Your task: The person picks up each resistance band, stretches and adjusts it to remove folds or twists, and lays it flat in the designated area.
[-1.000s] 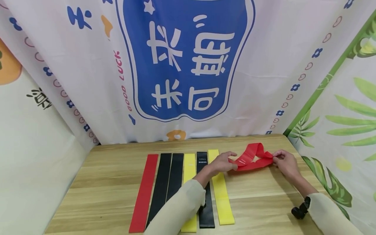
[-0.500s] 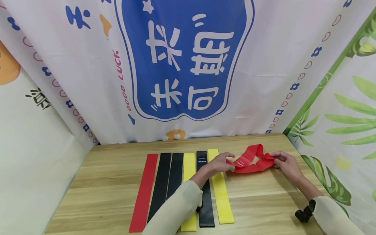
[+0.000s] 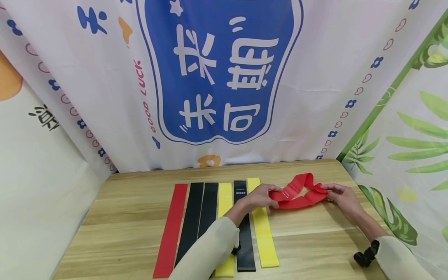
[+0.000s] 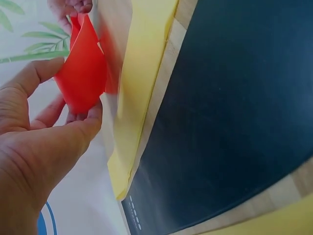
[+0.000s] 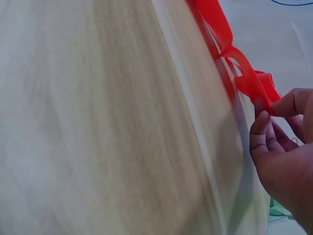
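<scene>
A red resistance band [image 3: 297, 202] forms an open, slightly twisted loop over the right part of the wooden table. My left hand [image 3: 260, 195] pinches its left end between thumb and fingers; in the left wrist view the red band [image 4: 83, 73] bows out between the fingertips. At the opposite end my right hand [image 3: 344, 199] pinches the loop, and the right wrist view shows the red band [image 5: 254, 85] creased and folded by the thumb and fingers. Small white print shows on the band near the left hand.
Flat bands lie side by side on the table [image 3: 115, 225]: a red band [image 3: 170, 231] at the left, several black bands [image 3: 190, 217], and yellow bands [image 3: 264, 233]. My left forearm crosses over some of them. A printed curtain [image 3: 315, 97] hangs behind the table.
Both hands keep hold of the red band. The loop has shifted slightly toward me and its left end has tilted, while the right wrist has moved a little to the right.
</scene>
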Demonstrator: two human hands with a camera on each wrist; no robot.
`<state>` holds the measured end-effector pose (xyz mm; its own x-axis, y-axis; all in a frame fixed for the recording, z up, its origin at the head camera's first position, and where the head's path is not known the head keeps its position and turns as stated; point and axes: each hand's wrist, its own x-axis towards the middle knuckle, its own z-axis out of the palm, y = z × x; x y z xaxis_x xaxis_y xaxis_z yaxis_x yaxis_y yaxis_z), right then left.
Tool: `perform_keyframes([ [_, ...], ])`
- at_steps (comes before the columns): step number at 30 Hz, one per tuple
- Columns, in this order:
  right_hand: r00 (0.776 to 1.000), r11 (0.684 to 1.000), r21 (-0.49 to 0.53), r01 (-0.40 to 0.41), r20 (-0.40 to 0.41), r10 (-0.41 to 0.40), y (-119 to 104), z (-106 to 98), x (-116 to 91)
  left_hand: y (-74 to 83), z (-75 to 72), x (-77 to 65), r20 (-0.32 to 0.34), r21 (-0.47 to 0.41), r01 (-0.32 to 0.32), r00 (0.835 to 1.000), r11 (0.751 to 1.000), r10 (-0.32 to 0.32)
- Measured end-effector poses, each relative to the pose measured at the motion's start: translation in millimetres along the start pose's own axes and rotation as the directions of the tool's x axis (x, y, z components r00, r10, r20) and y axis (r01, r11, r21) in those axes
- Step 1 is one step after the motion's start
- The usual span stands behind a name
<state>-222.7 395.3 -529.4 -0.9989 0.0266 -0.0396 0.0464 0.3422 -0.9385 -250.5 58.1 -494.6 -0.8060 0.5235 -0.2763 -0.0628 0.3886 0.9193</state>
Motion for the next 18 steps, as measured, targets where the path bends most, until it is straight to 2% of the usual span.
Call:
perform_keyframes([
  [6, 1.0, 1.0, -0.01, -0.007, 0.023, 0.007, 4, -5, -3, -4.2, -3.3, 1.0, 0.017, -0.028, -0.047, 0.999, 0.998, 0.048],
  [9, 1.0, 1.0, -0.006, -0.003, 0.024, 0.004, 6, -8, -3, -5.7, -4.6, 0.7, 0.005, -0.055, -0.08, 0.997, 0.995, 0.08],
  [14, 1.0, 1.0, 0.002, -0.005, 0.029, 0.004, 6, -10, -5, -6.3, -5.4, -1.1, -0.078, -0.083, -0.105, 0.992, 0.991, 0.098],
  [18, 1.0, 1.0, -0.028, -0.003, 0.027, 0.004, 5, -12, -8, -5.5, -5.5, -2.2, -0.149, -0.096, -0.096, 0.986, 0.991, 0.081],
])
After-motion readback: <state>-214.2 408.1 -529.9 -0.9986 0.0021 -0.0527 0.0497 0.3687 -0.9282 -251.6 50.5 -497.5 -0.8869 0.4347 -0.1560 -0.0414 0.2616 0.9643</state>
